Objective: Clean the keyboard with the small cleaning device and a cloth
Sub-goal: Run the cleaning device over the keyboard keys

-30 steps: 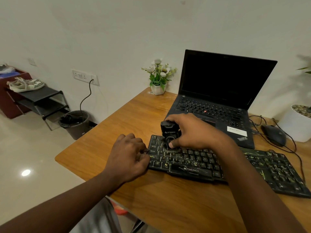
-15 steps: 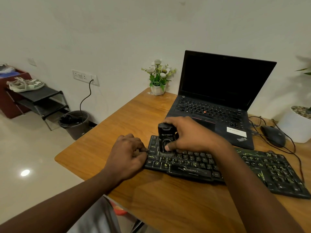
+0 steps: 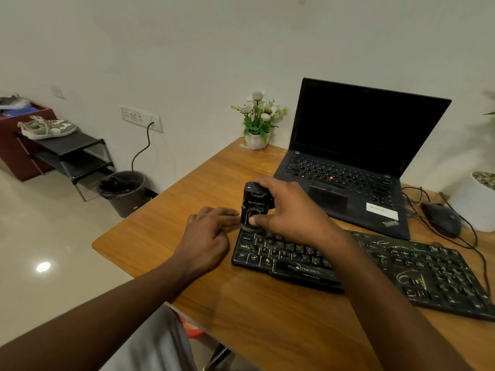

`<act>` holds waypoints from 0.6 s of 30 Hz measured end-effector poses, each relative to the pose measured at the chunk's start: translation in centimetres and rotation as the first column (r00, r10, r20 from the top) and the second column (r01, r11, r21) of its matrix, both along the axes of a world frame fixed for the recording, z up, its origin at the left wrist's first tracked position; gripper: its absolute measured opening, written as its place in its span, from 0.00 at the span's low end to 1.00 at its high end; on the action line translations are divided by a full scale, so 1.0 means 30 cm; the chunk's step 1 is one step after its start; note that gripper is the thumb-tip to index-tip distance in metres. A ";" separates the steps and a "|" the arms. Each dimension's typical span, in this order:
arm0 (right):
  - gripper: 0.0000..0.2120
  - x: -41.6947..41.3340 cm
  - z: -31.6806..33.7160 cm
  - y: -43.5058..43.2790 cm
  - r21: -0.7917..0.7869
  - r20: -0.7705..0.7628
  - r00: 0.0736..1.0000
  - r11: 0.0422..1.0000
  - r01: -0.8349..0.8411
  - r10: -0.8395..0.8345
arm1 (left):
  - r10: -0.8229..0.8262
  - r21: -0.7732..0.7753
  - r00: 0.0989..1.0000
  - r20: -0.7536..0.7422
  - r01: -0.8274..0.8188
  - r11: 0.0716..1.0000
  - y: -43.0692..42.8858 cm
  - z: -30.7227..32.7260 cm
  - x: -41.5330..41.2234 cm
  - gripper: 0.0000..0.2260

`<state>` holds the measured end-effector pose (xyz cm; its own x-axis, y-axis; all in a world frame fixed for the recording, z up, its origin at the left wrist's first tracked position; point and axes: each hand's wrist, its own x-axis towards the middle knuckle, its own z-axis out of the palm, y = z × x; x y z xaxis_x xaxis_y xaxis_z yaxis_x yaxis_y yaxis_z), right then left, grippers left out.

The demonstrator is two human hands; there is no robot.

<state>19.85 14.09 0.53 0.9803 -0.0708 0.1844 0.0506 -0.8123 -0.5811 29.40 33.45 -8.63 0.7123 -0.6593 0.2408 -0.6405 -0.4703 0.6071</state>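
Note:
A black keyboard (image 3: 401,266) with yellow-marked keys lies across the wooden desk (image 3: 160,236). The small black cleaning device (image 3: 255,202) stands upright on the keyboard's far-left corner. My right hand (image 3: 292,212) grips it from the right, thumb on its front. My left hand (image 3: 206,236) rests on the desk just left of the keyboard, fingers loosely stretched toward that corner and the device's base. I see no cloth.
An open black laptop (image 3: 348,172) sits behind the keyboard, with a wired mouse (image 3: 442,219) and cables to its right. A small flower pot (image 3: 257,121) stands at the desk's back, a white planter (image 3: 482,204) at far right. A bin (image 3: 123,191) and a shoe rack stand on the floor to the left.
My right hand has slid the device leftward to the keyboard's far-left corner. My left hand has uncurled from a fist and its fingers now reach toward that corner.

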 end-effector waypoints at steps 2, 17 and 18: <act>0.28 0.009 -0.022 0.012 -0.047 -0.016 1.000 0.999 -0.003 0.002 | 0.009 0.003 1.000 -0.002 -0.009 1.000 -0.001 -0.003 0.004 0.28; 0.27 0.020 -0.030 -0.002 -0.179 -0.026 0.999 0.983 0.039 -0.045 | 0.020 0.019 0.999 -0.037 -0.020 1.000 -0.007 -0.001 0.008 0.32; 0.26 0.019 -0.027 -0.002 -0.138 -0.045 0.999 0.990 0.017 -0.023 | 0.025 0.014 0.999 -0.038 -0.025 1.000 -0.007 -0.002 0.008 0.32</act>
